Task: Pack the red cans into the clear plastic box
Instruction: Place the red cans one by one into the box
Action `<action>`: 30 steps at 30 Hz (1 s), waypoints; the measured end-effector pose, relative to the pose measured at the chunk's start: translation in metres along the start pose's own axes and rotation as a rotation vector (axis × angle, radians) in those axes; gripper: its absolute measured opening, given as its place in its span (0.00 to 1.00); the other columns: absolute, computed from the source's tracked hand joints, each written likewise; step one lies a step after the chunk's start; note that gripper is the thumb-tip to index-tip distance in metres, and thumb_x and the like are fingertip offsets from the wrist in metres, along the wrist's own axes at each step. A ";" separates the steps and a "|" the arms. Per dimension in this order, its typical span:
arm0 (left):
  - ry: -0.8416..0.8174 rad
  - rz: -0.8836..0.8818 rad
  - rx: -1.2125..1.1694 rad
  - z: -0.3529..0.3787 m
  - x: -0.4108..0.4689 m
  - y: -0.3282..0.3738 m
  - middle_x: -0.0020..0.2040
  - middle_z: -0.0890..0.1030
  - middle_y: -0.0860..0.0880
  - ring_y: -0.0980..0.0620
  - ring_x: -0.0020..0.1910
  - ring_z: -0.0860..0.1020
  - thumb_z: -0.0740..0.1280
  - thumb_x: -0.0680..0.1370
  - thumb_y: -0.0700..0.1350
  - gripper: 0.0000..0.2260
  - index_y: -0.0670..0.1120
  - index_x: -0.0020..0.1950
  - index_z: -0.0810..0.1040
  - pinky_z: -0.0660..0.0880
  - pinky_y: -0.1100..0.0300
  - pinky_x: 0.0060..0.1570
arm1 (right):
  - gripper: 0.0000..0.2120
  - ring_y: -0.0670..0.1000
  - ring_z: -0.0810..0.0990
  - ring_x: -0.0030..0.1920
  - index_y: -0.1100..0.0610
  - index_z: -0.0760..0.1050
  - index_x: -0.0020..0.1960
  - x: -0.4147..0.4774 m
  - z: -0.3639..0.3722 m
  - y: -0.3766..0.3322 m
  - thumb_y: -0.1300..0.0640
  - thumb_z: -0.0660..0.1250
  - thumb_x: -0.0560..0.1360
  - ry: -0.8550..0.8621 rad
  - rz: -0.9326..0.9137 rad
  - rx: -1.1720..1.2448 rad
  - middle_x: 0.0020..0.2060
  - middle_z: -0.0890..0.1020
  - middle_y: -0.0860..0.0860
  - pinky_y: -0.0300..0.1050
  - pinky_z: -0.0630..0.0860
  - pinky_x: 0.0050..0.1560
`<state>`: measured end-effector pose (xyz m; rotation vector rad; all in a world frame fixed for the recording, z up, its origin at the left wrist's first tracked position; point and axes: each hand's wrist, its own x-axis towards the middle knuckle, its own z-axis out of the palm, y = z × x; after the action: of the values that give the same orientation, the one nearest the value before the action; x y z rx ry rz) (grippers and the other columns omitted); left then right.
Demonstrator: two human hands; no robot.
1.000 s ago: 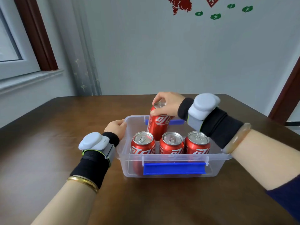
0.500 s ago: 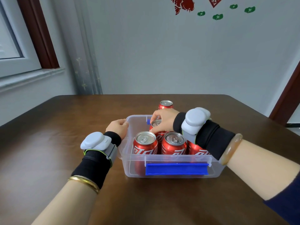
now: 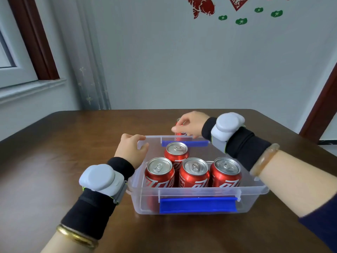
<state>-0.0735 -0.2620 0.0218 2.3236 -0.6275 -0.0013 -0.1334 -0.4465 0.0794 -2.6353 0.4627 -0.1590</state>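
Observation:
The clear plastic box [image 3: 255, 189] with blue clips stands on the brown table. Three red cans [image 3: 194, 173] stand upright in a row along its near wall. A fourth red can [image 3: 176, 152] stands behind them, near the far wall. My left hand [image 3: 130, 148] grips the box's far left rim. My right hand [image 3: 191, 124] is beyond the far wall, its fingers closed around a loose red can [image 3: 179, 133] standing on the table; the hand hides most of that can.
The table [image 3: 54, 161] stretches wide to the left and in front of the box. A wall with red and green decals rises behind the far table edge. A window and a curtain are at the left, a door frame at the right.
My right hand let go of the can it lowered into the back of the box, rose over the far wall and closed on the can behind the box. My left hand stayed on the rim.

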 end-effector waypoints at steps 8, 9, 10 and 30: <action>-0.041 0.063 0.062 0.004 0.004 -0.007 0.71 0.66 0.43 0.47 0.69 0.69 0.58 0.78 0.39 0.19 0.42 0.70 0.69 0.62 0.62 0.67 | 0.34 0.56 0.70 0.70 0.55 0.63 0.72 0.076 0.004 0.038 0.40 0.64 0.72 0.026 0.162 -0.180 0.71 0.71 0.53 0.50 0.65 0.70; -0.043 0.063 0.065 0.004 0.004 -0.008 0.72 0.66 0.44 0.47 0.69 0.68 0.58 0.79 0.39 0.19 0.42 0.70 0.69 0.62 0.62 0.67 | 0.36 0.56 0.69 0.71 0.54 0.61 0.73 0.083 0.007 0.040 0.39 0.65 0.71 0.002 0.163 -0.199 0.72 0.69 0.53 0.51 0.64 0.71; -0.045 0.063 0.067 0.005 0.005 -0.008 0.72 0.65 0.44 0.47 0.69 0.68 0.57 0.79 0.39 0.19 0.42 0.70 0.69 0.62 0.62 0.67 | 0.38 0.56 0.68 0.71 0.53 0.60 0.74 0.089 0.010 0.041 0.39 0.65 0.70 -0.018 0.158 -0.220 0.73 0.68 0.53 0.52 0.63 0.72; -0.014 0.041 0.114 0.003 -0.004 -0.004 0.72 0.68 0.43 0.45 0.70 0.69 0.59 0.78 0.40 0.17 0.41 0.67 0.73 0.65 0.56 0.68 | 0.23 0.51 0.78 0.60 0.53 0.77 0.61 0.018 -0.043 0.014 0.49 0.75 0.67 0.353 -0.084 0.056 0.59 0.81 0.50 0.35 0.67 0.52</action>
<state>-0.0758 -0.2602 0.0161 2.4222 -0.6984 0.0380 -0.1290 -0.4825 0.1119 -2.5774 0.4526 -0.6607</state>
